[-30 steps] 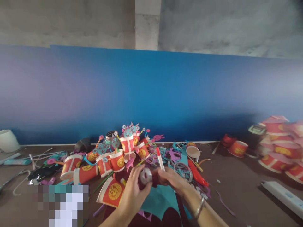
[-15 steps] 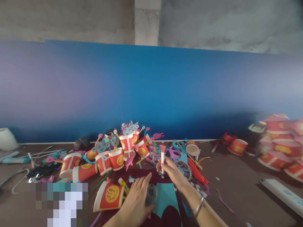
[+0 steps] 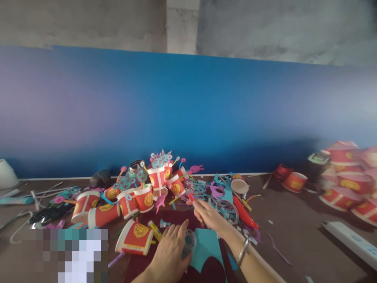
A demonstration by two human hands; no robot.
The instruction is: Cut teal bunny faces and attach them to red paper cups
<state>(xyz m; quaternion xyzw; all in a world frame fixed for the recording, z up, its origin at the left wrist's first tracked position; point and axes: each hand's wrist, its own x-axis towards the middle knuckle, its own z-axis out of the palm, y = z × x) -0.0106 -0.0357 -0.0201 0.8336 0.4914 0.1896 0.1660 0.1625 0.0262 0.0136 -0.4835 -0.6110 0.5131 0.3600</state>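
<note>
My right hand (image 3: 207,215) is closed around a red-and-white marker, whose red end (image 3: 191,197) sticks out at the upper left of the fist. The rest of the marker is hidden by the fingers. My left hand (image 3: 171,249) lies on the dark red mat (image 3: 176,216) with its fingers stretched out. A clear roll of tape (image 3: 189,243) sits between its thumb and fingers. Right beside that lies a turquoise paper sheet (image 3: 208,245) with a curved cut-out. To the left of my left hand a red paper cup (image 3: 136,237) lies tipped over.
Decorated red cups (image 3: 144,197) cluster behind the mat. Paper scraps (image 3: 200,188) and a round clear dish (image 3: 226,210) lie beyond my right hand. Stacked cups (image 3: 347,181) and a white power strip (image 3: 352,241) are at the right. A blue panel (image 3: 188,114) borders the table.
My right hand has turned the marker from upright to tilted, its red end now pointing toward the upper left. The left hand stays in about the same place.
</note>
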